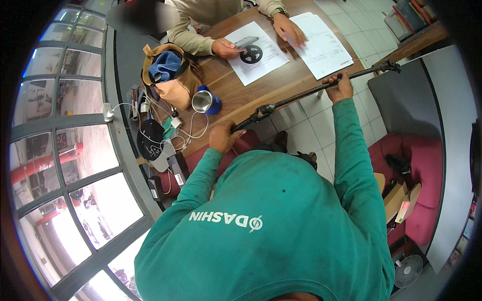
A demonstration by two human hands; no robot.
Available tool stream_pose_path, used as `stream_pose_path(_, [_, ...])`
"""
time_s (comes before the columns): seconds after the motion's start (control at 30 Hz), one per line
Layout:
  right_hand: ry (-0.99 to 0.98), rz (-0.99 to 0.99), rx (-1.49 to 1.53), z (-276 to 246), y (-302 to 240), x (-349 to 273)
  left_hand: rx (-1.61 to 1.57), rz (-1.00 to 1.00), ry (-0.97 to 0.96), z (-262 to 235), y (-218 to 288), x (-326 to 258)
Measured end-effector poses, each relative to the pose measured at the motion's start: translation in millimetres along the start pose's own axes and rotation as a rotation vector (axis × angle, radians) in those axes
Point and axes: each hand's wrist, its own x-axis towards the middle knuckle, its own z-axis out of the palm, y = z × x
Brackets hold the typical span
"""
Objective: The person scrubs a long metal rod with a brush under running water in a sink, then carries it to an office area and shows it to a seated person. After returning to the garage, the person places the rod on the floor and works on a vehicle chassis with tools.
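A long dark metal shaft [297,99] with a knuckle-like joint along it slants up to the right in front of my chest. My left hand [223,137] is closed round its lower left end. Further along, my right hand [340,88] grips the shaft from below, fingers wrapped round it. Beyond that hand, the far end [387,66] of the shaft sticks out with another joint. The shaft hangs over the near edge of a wooden table [213,75], not resting on it.
Across the table a person's hand [226,49] holds a phone [246,42] over a printed sheet [258,70]; their other hand [289,30] lies by papers [321,47]. A tan bag [173,90], blue mug [207,102], cables and black cap [149,140] stand left. A red seat [419,175] is right.
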Motion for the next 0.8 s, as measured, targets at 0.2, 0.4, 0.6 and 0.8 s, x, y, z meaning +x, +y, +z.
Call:
stream_pose_path(0.2, [-0.018,0.014,0.002,-6.1,-3.7,5.3,-0.019,0.023,0.006,3.0,-3.1,-2.0])
stream_pose_path(0.4, [0.027,0.004,-0.001,-21.6,-2.5,13.1,-0.007,0.075,0.026,3.9,-2.2,-2.1])
stream_pose_path(0.6, [0.048,0.018,-0.022,-13.6,-2.6,5.1,0.002,-0.008,-0.066,12.1,-2.7,-2.5])
stream_pose_path(0.8, [0.042,0.001,-0.058,-12.4,6.0,6.1,0.013,0.017,-0.057,13.0,-5.4,-10.3])
